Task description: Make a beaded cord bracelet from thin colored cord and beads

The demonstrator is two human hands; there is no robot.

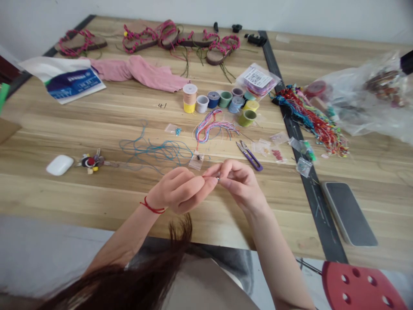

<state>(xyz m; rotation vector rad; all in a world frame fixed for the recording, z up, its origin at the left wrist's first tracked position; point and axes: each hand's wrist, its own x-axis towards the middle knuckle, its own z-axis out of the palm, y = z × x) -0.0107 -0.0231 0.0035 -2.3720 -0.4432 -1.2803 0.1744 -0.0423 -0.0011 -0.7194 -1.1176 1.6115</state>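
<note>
Piece point(218, 178), tiny and dark with a pale glint, sits in the head view where the tips of both hands meet, above the near part of the surface point(106, 193). It is too small to show which way it points or how its long axis lies.

The left hand point(182, 188) comes in from the left, its thumb and forefinger closed in a pinch on the piece, tips towards the right. The right hand point(240, 183) meets it from the other side, thumb and forefinger likewise nearly together on the piece, the other fingers curled loosely. A red bracelet point(152, 207) circles the left wrist.

Just beyond the hands lies a small bag point(196, 160) with dark bits in it. Snips point(249, 155) lie near the right hand, blades aimed away and leftward, purple handles towards the near right. Blue cord point(158, 150) sprawls beyond the left hand; multicoloured strands point(214, 127) lie farther off, in front of the spools point(225, 99). Sandals point(213, 43) line the far edge.
</note>
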